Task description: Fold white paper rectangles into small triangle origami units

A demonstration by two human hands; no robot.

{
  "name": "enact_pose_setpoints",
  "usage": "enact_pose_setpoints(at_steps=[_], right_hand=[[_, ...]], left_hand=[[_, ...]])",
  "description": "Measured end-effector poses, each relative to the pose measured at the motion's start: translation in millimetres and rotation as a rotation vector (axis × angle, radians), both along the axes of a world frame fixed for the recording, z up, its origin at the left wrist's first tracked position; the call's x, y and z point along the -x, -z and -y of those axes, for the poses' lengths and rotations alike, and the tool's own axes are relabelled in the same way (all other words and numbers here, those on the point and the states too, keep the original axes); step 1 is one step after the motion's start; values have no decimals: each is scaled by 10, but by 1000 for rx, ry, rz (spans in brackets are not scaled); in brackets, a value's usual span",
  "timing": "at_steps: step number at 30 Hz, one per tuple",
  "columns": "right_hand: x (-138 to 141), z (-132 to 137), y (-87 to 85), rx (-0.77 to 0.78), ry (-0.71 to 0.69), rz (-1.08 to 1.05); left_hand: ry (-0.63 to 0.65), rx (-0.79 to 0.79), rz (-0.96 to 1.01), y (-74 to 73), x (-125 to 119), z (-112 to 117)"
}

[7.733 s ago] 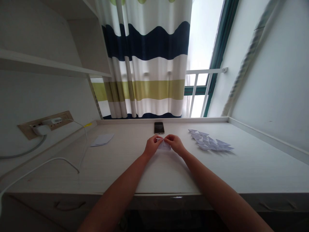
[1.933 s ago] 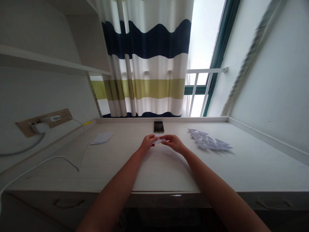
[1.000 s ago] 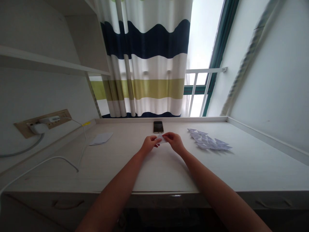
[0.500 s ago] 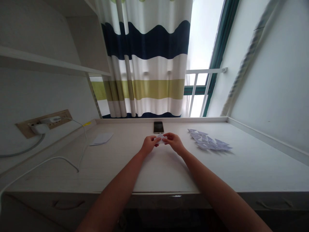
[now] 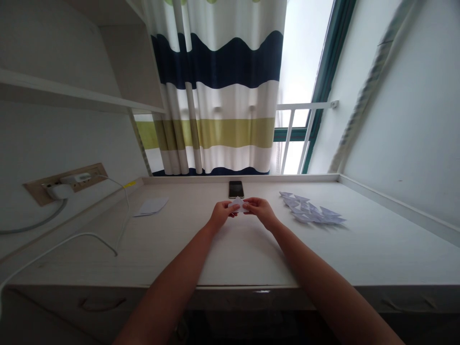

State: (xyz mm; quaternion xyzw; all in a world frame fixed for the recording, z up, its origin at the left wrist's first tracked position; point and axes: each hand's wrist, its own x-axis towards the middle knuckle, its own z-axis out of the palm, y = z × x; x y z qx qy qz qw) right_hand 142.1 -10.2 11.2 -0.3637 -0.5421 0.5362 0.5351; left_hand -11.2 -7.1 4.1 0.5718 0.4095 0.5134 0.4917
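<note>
Head view: the left hand and right hand pinch a small folded white paper between pressed fingers over the table; folded paper triangles lie spread rightward, white paper sheets leftward.

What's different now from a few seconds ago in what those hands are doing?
The left hand and right hand have shifted slightly forward, taking the small folded paper with them. It now sits a little further left, nearer the phone. Neither hand has let go. The phone, the pile of paper triangles and the flat paper stayed where they were.
</note>
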Motion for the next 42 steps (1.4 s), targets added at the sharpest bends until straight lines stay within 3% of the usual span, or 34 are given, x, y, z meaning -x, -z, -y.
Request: enact_pose_setpoints(at_steps=[7, 19, 32, 42], right_hand=[[-30, -27, -2, -3, 21, -2], [-49, -15, -28, -32, 19, 1], [-81, -31, 4, -77, 49, 54], [-59, -73, 44, -260, 47, 225]], left_hand=[[68, 110, 52, -7, 29, -10], [73, 123, 103, 14, 36, -38], [38, -54, 57, -62, 7, 65], [7, -125, 44, -38, 12, 29]])
